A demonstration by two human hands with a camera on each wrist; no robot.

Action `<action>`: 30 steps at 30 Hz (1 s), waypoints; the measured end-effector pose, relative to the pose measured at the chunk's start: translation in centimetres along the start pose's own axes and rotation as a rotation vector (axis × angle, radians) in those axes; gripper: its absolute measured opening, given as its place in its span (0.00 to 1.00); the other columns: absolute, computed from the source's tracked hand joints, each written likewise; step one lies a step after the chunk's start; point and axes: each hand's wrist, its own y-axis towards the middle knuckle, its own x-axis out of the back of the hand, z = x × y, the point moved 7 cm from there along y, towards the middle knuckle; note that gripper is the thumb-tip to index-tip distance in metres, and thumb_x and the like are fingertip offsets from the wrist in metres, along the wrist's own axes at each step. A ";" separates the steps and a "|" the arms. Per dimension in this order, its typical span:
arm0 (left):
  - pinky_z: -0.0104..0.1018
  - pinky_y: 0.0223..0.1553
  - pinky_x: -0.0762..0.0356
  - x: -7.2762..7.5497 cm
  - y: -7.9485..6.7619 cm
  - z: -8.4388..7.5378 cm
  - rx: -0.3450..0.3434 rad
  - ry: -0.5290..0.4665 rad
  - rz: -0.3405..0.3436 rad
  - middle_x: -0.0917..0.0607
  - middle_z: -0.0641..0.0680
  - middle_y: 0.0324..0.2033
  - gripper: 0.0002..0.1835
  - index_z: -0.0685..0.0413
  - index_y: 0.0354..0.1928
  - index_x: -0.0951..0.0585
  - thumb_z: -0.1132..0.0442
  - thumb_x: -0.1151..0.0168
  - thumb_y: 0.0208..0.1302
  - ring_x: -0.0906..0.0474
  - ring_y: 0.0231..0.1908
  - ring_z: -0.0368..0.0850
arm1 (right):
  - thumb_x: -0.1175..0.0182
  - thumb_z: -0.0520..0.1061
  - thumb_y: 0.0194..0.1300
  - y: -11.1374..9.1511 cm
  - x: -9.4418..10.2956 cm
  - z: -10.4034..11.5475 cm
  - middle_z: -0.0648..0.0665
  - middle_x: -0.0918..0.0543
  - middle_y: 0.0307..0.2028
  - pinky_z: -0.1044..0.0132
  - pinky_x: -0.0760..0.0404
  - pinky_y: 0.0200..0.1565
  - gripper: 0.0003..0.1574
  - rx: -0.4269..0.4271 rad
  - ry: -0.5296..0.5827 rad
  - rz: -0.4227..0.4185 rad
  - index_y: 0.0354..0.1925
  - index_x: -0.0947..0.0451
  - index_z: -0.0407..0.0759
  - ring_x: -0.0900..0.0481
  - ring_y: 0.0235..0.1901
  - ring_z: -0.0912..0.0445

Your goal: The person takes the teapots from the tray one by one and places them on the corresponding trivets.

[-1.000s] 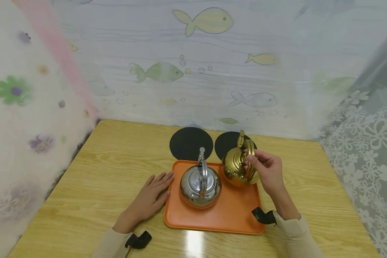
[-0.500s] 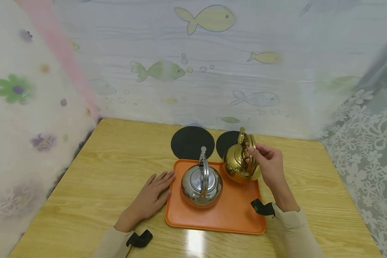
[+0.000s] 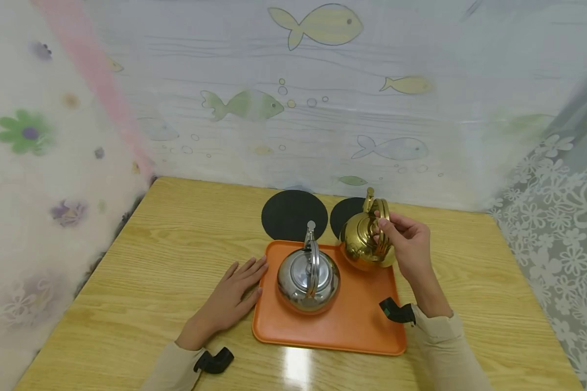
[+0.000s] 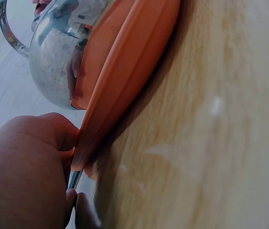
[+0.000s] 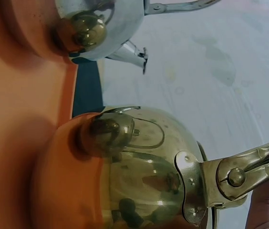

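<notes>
My right hand (image 3: 412,248) pinches the arched handle of a shiny gold kettle (image 3: 358,243), its spout pointing to the back. The kettle overlaps the tray's far right corner and part of the black disc behind. A silver kettle (image 3: 293,285) sits upright on the left half of the orange tray (image 3: 332,334), handle raised. Against the tray's left edge lies my left hand (image 3: 225,304), fingers extended and touching the rim. In the left wrist view, the thumb of the left hand (image 4: 25,167) meets the tray's side. The right wrist view has the gold kettle (image 5: 149,191) beside the tray surface.
Two flat black discs lie behind the tray: the left disc (image 3: 293,214) mostly visible, the right disc (image 3: 343,217) partly covered by the gold kettle. All stand on a wood-grain table (image 3: 186,233), with a fish-patterned curtain (image 3: 235,152) at its back edge.
The right hand and gold kettle have moved slightly toward the back, over the right disc. The left hand stays at the tray's edge; the whole view shifts a little.
</notes>
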 end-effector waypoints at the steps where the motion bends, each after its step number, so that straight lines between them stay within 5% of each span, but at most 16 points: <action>1: 0.56 0.67 0.59 0.0 0.0 0.0 0.002 0.002 0.002 0.42 0.46 0.70 0.28 0.47 0.70 0.40 0.49 0.55 0.71 0.49 0.70 0.51 | 0.40 0.34 0.61 0.1 0.0 0.0 0.47 0.16 0.26 0.66 0.17 0.32 0.12 0.003 0.012 0.002 0.42 0.21 0.26 0.18 0.26 0.58; 6: 0.56 0.67 0.58 0.0 0.1 -0.1 0.000 0.005 -0.006 0.42 0.46 0.70 0.28 0.47 0.70 0.40 0.49 0.55 0.71 0.48 0.69 0.50 | 0.40 0.34 0.61 0.4 0.0 -0.1 0.44 0.17 0.25 0.65 0.17 0.30 0.16 0.011 0.010 -0.013 0.42 0.24 0.19 0.18 0.24 0.56; 18: 0.55 0.67 0.59 -0.1 0.0 0.2 0.003 0.004 -0.006 0.42 0.46 0.70 0.28 0.46 0.70 0.40 0.49 0.54 0.71 0.48 0.69 0.51 | 0.40 0.36 0.61 0.8 0.1 -0.2 0.47 0.16 0.28 0.67 0.18 0.31 0.16 -0.002 -0.012 0.000 0.45 0.22 0.25 0.18 0.27 0.58; 30: 0.57 0.66 0.56 0.2 0.1 -0.2 -0.010 -0.003 -0.047 0.40 0.47 0.69 0.28 0.49 0.69 0.37 0.51 0.51 0.69 0.46 0.69 0.51 | 0.39 0.37 0.61 1.2 0.0 -0.4 0.46 0.16 0.26 0.67 0.18 0.32 0.21 0.003 -0.009 -0.041 0.45 0.25 0.18 0.18 0.26 0.57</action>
